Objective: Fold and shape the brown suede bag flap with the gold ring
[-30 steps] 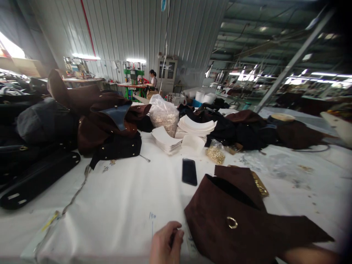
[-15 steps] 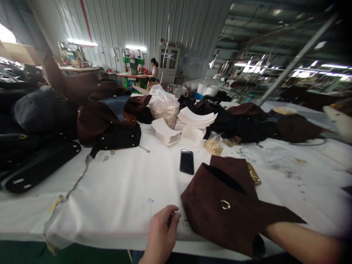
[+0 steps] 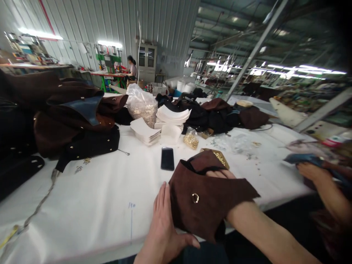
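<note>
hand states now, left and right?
Left hand: open, flat, fingers against the left edge of the brown suede bag piece.
Right hand: tucked into the bag piece's opening, mostly hidden; grip cannot be told.

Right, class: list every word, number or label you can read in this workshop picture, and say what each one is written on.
"150" – handwritten in blue on the white table cover, above a thin blue line, just left of the left hand.
Coloured packet at the far right: print too blurred to read.
Phone: screen dark, no text.
Brown bag piece under the right hand: a metal ring only, no lettering.
</note>
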`<state>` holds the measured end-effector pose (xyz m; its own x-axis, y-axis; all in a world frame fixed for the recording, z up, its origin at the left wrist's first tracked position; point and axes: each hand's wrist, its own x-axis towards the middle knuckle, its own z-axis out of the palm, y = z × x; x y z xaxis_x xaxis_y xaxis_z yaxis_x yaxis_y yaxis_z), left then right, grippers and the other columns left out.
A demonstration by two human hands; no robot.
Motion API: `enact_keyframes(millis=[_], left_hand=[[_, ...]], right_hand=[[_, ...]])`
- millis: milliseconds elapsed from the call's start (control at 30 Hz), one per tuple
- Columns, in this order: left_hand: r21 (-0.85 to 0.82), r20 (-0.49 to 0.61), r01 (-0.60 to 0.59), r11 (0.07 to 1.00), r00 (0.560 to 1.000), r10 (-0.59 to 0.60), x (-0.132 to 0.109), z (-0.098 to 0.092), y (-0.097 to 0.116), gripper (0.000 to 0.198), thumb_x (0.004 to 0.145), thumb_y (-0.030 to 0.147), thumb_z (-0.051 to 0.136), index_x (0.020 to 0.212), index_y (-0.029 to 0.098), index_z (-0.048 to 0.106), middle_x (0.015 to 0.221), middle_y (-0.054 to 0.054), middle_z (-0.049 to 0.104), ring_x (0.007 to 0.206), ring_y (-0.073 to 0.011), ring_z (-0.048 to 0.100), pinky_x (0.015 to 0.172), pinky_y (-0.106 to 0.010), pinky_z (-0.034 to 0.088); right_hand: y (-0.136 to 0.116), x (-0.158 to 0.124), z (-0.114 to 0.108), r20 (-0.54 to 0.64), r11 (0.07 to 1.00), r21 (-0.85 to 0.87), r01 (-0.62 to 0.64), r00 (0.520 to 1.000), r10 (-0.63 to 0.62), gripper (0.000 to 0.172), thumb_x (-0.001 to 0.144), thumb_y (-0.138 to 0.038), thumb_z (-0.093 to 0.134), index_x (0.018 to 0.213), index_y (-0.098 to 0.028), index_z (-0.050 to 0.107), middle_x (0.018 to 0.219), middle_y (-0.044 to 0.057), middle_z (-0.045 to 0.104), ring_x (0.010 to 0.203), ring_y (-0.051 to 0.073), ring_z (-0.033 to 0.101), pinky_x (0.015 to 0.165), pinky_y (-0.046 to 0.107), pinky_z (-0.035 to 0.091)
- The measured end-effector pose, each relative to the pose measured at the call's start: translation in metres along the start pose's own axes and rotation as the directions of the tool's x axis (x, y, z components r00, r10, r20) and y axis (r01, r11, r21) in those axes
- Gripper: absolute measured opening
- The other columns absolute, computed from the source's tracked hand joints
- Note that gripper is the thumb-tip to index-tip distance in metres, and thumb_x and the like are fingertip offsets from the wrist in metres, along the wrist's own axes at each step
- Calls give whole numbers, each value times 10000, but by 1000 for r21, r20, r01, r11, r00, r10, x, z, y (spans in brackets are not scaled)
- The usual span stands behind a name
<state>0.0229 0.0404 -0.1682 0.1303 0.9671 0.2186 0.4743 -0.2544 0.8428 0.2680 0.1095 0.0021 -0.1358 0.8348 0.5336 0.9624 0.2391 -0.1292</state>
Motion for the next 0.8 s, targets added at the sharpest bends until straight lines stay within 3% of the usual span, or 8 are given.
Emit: enact_keyframes(millis=[100,200,267,367,433,500,633,800], left_hand=[[-20,-4,18,1000,1000,-18,14,7,0,2009,445,588,1215,1899,280,-138,1982,-291,165,1811,-607,236,1431,-796,400],[-1,5,28,1000,1000,-28,20,12,2,2010,410,591,1216,1903,265,-90,1968,-292,205,1799,-612,250,1441,-792,372],[21,-2,45,999,999,-45,24,11,7,1952,416,496,1218,1907,246,-17,1949,-289,256,1787,-608,279,1448,-789,348],[18,-43,82,996,996,-82,33,4,20,1678,533,325,1145,1893,255,165,1904,-247,378,1736,-575,388,1419,-766,395],[-24,-59,91,996,994,-93,40,-4,29,1453,613,269,1068,1850,280,306,1834,-198,498,1661,-530,505,1360,-716,488],[-60,-62,86,994,994,-90,45,-10,35,1316,641,253,1019,1801,291,397,1751,-159,590,1579,-488,594,1295,-663,561],[-37,-65,92,995,993,-95,46,-11,36,1372,581,252,1012,1807,274,399,1740,-166,602,1562,-510,601,1268,-670,589],[2,-43,131,991,990,-131,37,-3,39,1502,499,301,1077,1835,275,390,1738,-189,620,1587,-579,582,1276,-706,597]], right_hand=[[21,-9,-14,-65,993,-106,58,996,-65,265,1143,-361,731,1368,-261,828,1456,146,778,1338,361,734,1199,590,584],[49,-18,-20,-269,983,-165,-77,963,30,605,1106,-465,783,1646,-221,658,1625,227,679,1383,456,716,1171,633,578],[67,-24,-19,-263,986,-53,-158,955,139,591,1095,-532,791,1568,-198,677,1408,204,792,1094,362,820,911,475,660],[87,-32,-17,-161,995,24,-101,982,103,236,1138,-484,731,1126,-252,778,847,30,789,637,220,733,635,375,547],[94,-37,-18,-172,998,55,-31,984,40,150,1145,-341,672,1175,-260,794,955,40,838,745,226,798,712,365,592],[98,-40,-18,-182,993,122,1,983,22,394,1096,-168,583,1435,-273,754,1320,65,857,1072,253,863,919,357,661],[97,-44,-22,-143,982,188,10,990,17,561,1033,-78,513,1480,-315,756,1457,15,827,1314,253,829,1211,383,628],[105,-50,-27,33,889,448,-97,995,92,444,1075,-269,648,1478,-386,791,1254,0,891,923,214,883,764,246,719]])
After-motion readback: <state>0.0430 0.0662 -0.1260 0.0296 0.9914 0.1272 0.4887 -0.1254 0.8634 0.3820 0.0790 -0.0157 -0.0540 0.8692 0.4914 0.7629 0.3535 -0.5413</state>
